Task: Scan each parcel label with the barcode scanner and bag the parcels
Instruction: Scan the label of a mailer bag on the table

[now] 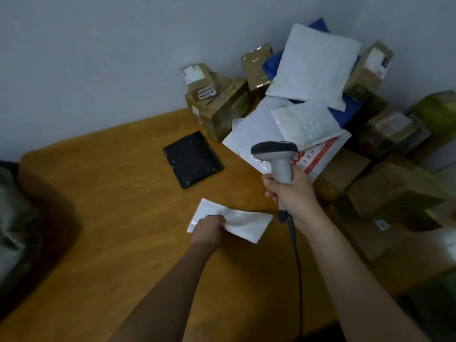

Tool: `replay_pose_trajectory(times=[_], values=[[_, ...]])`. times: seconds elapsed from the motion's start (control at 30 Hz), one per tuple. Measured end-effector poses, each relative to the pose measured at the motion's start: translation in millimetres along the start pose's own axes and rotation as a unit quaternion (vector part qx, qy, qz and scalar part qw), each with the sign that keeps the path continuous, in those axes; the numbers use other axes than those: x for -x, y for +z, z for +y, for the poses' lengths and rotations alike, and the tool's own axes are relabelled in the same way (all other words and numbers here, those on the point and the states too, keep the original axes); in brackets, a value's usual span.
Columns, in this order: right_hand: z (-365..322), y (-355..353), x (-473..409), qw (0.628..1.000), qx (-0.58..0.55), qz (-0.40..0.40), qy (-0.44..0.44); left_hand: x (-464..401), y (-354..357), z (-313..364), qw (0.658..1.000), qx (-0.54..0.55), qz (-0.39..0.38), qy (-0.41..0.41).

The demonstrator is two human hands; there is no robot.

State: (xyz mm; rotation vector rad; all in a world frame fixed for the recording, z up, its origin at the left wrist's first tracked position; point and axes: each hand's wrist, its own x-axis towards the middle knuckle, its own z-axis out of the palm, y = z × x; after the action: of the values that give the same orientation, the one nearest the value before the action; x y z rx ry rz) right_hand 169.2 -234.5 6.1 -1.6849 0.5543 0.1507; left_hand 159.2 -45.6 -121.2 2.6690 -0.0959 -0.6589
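My left hand (209, 227) grips a small white parcel (243, 224) by its left end, just above the wooden table (111, 206). Right of it, my right hand (292, 193) holds the grey barcode scanner (277, 156) upright by the handle. The scanner's dark head points left, and its black cable (297, 267) hangs down past my wrist. Against the wall at the back right lies a pile of parcels: white padded mailers (313, 67) and taped brown boxes (222, 107). No label shows on the parcel in my left hand.
A black bubble mailer (193, 159) lies flat on the table, beyond my hands. More cardboard boxes (385, 191) are stacked at the right edge. At the far left, off the table's edge, sits a dark bag (14, 213) with pale contents.
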Motion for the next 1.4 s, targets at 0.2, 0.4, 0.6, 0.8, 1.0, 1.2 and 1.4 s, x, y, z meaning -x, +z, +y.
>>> replay_pose_trajectory(times=[0.2, 0.4, 0.6, 0.8, 1.0, 1.2, 1.4], values=[[-59.7, 16.1, 9.4, 0.995, -0.017, 0.040, -0.086, 16.1, -101.2, -20.3, 0.881, 0.456, 0.054, -0.110], [-105.5, 52.3, 29.9, 0.992, -0.054, -0.013, -0.112, 40.9, -189.3, -8.0, 0.758, 0.649, 0.044, -0.046], [-132.7, 74.5, 42.5, 0.987, -0.066, -0.071, -0.128, 60.0, -229.5, -6.3, 0.753, 0.657, 0.042, 0.009], [-134.2, 76.5, 42.8, 0.988, -0.081, -0.047, -0.125, 79.5, -238.4, -7.0, 0.767, 0.640, 0.036, 0.025], [-132.5, 75.0, 47.2, 0.987, -0.101, -0.046, -0.112, 91.7, -236.1, -9.4, 0.801, 0.598, 0.030, 0.021], [-133.1, 64.4, 46.8, 0.988, -0.111, 0.015, -0.105, 92.7, -250.0, -7.3, 0.804, 0.589, 0.081, 0.004], [-142.8, 41.0, 52.1, 0.981, -0.119, 0.034, -0.152, 94.6, -263.8, -3.2, 0.881, 0.453, 0.134, 0.004]])
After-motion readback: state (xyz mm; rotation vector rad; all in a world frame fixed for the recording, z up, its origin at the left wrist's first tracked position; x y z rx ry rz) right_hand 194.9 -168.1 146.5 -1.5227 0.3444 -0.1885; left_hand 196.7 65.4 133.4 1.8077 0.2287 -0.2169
